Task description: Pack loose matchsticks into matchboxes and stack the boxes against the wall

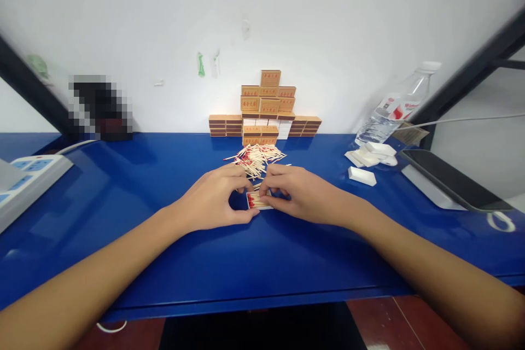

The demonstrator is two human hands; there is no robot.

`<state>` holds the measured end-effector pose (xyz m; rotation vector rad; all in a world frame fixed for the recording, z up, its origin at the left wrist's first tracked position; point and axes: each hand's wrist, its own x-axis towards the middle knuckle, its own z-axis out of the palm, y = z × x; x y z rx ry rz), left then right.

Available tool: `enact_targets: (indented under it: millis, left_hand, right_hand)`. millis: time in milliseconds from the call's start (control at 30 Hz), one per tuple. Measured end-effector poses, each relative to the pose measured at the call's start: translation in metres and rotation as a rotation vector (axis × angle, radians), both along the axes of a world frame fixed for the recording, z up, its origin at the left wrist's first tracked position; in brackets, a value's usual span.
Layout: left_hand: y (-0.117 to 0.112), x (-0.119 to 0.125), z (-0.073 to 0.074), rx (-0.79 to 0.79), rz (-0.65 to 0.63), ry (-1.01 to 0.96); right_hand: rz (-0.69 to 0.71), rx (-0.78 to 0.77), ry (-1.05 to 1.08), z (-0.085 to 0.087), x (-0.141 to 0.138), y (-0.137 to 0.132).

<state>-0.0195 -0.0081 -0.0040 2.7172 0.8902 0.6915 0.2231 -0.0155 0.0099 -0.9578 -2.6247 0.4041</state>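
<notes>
A small white matchbox tray lies on the blue table with red-headed matches side by side in it. My left hand curves around its left end, thumb at the near edge and fingers at the far edge, gripping it. Over the right part of the tray, my right hand is closed in a pinch, its fingertips down on the matches; its palm partly hides the tray. Just beyond both hands is a loose heap of matches, heads pointing various ways.
Brown matchboxes are stacked against the wall behind the heap. To the right are several white trays, a water bottle and a phone. A power strip sits at the left; the table's front edge is near me.
</notes>
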Motion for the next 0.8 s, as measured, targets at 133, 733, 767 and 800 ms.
enact_targets:
  millis: [133, 733, 767, 800]
  left_hand:
    - [0.0, 0.0, 0.0, -0.006, 0.001, -0.002]
    - [-0.001, 0.001, 0.0, -0.016, -0.003, 0.004]
    - [-0.001, 0.001, 0.0, -0.008, 0.001, 0.002]
    - [-0.001, 0.001, 0.001, 0.001, 0.004, 0.0]
  right_hand:
    - [-0.003, 0.01, -0.005, -0.001, -0.001, -0.001]
    - [0.078, -0.031, 0.041, 0.008, -0.001, -0.007]
    - [0.08, -0.03, 0.053, 0.009, 0.0, -0.006]
    - [0.068, -0.016, 0.07, 0.01, 0.002, -0.005]
